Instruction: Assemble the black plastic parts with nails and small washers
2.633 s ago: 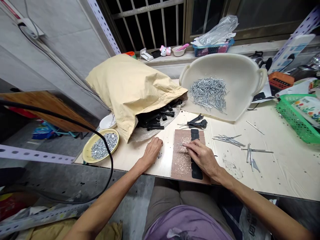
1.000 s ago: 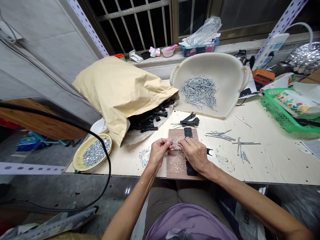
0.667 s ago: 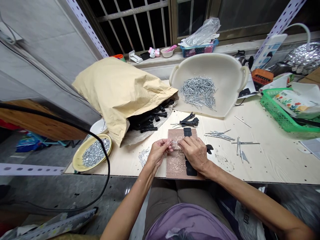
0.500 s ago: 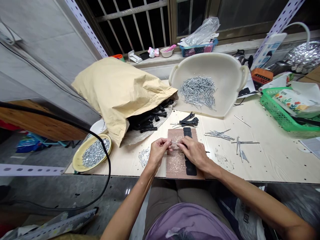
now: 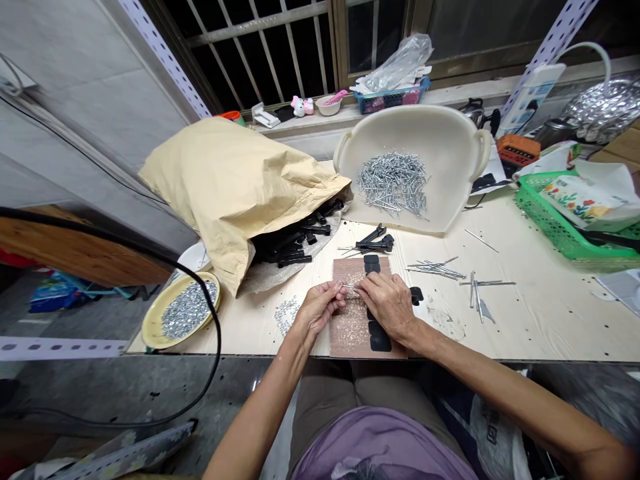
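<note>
Between my hands, over a brown board [image 5: 346, 328], a thin metal pin [image 5: 351, 287] lies roughly level. My left hand [image 5: 320, 305] pinches its left end between thumb and forefinger. Closed around the other end are the fingers of my right hand [image 5: 385, 300], which hide part of it. A black plastic piece [image 5: 417, 295] shows just beyond my right hand; whether the hand holds it I cannot tell. Flat black pads [image 5: 380, 337] run in a column along the board. Behind it lie black clips with pins [image 5: 376, 241]. Small metal nuts or washers [image 5: 286, 315] are scattered left of the board.
A white basin [image 5: 450, 153] holds a heap of metal pins [image 5: 393, 180]. Left of it lies a paper sack [image 5: 235, 173] spilling black parts [image 5: 295, 247]. A yellow bowl [image 5: 150, 333] of small metal pieces sits by the table's left edge. Loose pins [image 5: 435, 269] and a green basket [image 5: 555, 230] are rightward.
More of the black piece shows beside my right hand, which has shifted slightly. My left fingers have loosened a little below the pinch. The whole view has shifted slightly.
</note>
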The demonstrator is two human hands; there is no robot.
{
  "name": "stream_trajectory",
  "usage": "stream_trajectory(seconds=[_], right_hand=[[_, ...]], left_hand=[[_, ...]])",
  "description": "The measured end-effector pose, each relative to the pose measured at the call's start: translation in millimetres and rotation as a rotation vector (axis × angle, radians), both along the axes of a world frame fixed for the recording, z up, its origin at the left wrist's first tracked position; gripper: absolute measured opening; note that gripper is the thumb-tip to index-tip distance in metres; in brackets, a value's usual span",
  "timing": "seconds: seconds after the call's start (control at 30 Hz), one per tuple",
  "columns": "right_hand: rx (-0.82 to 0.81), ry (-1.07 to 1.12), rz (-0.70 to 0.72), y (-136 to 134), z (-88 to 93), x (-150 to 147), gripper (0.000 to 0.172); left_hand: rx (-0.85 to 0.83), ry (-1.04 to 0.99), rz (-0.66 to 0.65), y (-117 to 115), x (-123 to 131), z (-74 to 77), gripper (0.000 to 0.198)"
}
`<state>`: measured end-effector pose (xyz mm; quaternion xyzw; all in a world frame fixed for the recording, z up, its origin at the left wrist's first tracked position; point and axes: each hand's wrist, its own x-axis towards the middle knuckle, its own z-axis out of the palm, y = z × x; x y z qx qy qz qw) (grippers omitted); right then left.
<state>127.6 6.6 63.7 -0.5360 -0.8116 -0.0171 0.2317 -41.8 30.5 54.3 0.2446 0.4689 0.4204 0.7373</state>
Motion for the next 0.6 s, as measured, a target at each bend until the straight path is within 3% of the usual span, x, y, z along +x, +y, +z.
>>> stream_trajectory(seconds=[0.37,0.6], right_hand=[[0.023,-0.048,0.006,-0.9,-2.4,-0.1,0.025],[-0.103,0.082,0.037,-0.2,-4.5,0.2,0.021]], left_hand=[[0.105,0.116,0.002,-4.8,3.5,0.0,0.034],[0.21,0.212,-0.012,-6.2,4.0,3.7,0.034]])
